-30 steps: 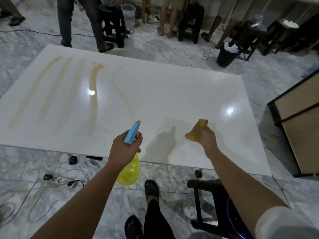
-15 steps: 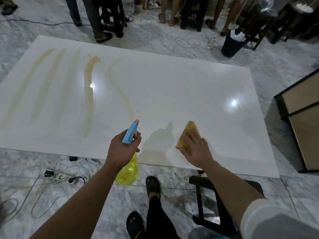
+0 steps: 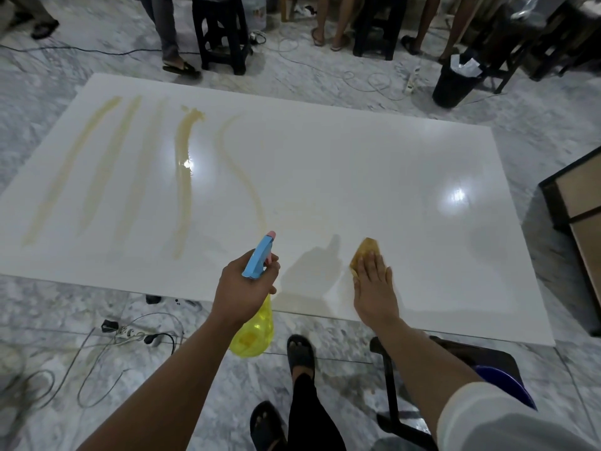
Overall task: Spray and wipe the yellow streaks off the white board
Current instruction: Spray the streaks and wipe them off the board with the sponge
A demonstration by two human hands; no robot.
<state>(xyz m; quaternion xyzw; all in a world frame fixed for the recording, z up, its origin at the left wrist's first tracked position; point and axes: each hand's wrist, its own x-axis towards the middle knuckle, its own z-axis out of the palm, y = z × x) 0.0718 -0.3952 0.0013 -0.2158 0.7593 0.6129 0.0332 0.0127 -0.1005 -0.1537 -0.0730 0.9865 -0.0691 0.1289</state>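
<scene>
A large white board [image 3: 357, 177] lies flat above the marble floor. Several yellow streaks [image 3: 183, 183] run across its left half. My left hand [image 3: 244, 288] grips a yellow spray bottle [image 3: 253, 335] by its blue trigger head, held over the board's near edge with the nozzle pointing toward the streaks. My right hand [image 3: 374, 284] lies flat with straight fingers on a yellow-brown cloth [image 3: 364, 252], pressing it onto the board near the front edge. Most of the cloth is hidden under my palm.
A black stool [image 3: 406, 385] with a blue basin stands under my right arm. Cables and a power strip [image 3: 130, 333] lie on the floor at left. Several people, stools and a black bin [image 3: 452, 83] line the far side. A wooden cabinet [image 3: 579, 229] stands at right.
My right hand brought the cloth down from the air onto the board and now presses it flat, fingers straightened. The left hand with the bottle has stayed nearly in place.
</scene>
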